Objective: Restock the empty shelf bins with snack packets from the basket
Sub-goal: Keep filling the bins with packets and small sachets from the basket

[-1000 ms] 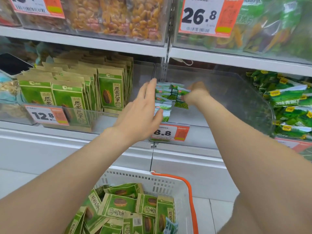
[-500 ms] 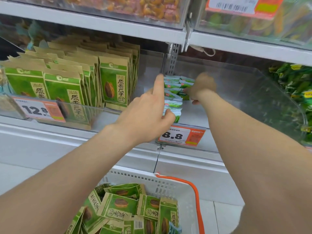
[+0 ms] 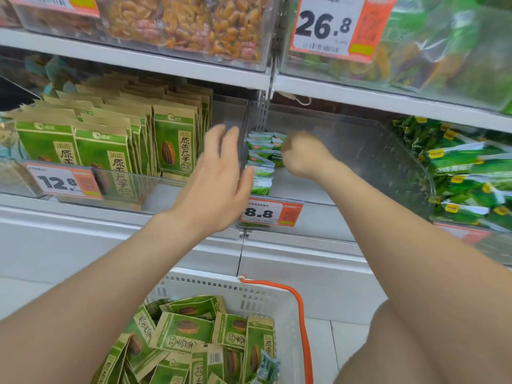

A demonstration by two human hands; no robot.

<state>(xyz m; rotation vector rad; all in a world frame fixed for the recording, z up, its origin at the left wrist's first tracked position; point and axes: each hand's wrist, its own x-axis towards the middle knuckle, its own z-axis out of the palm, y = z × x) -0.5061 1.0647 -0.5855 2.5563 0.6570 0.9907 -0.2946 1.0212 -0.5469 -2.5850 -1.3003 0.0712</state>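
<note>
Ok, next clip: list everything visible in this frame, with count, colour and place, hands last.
small green packets: a short stack, green and white, left end of the clear middle bin
clear middle bin: one, transparent, mostly bare
8.8 price tag: one, white and orange, on that bin's front
sunflower seed bags: many, green and kraft, upright in the left bin
12.8 price tag: one, on the left bin
basket: one, white with orange handle, on the floor, holding more seed bags
green wrapped snacks: many, right bin
orange snacks: several bags, top shelf
26.8 price tag: one, top shelf
left hand: open, before the packets
right hand: closed, at the stack
</note>
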